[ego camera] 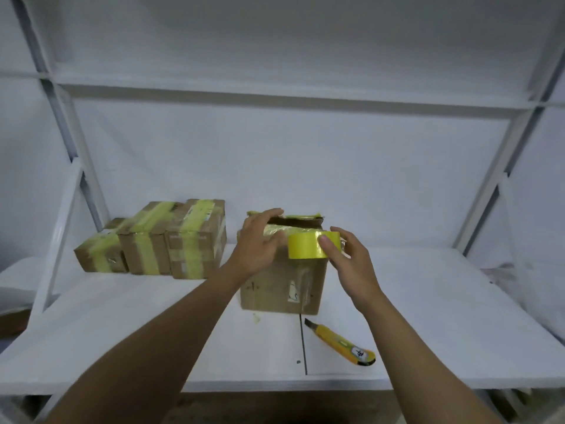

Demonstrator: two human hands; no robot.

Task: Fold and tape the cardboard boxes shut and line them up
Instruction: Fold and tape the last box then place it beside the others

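A brown cardboard box (281, 286) stands in the middle of the white shelf, its top flaps partly folded with a dark gap at the back. My left hand (260, 240) lies flat on the top flaps, fingers straight, pressing them down. My right hand (345, 258) grips a roll of yellow tape (308, 246) at the box's upper right edge, and a strip of tape runs from the roll across the top. Three boxes taped in yellow (159, 240) stand side by side in a row to the left.
A yellow utility knife (342, 344) lies on the white shelf board (443, 316) in front of the box, blade end toward it. White metal uprights and a crossbar frame the shelf. A seam runs through the board below the box.
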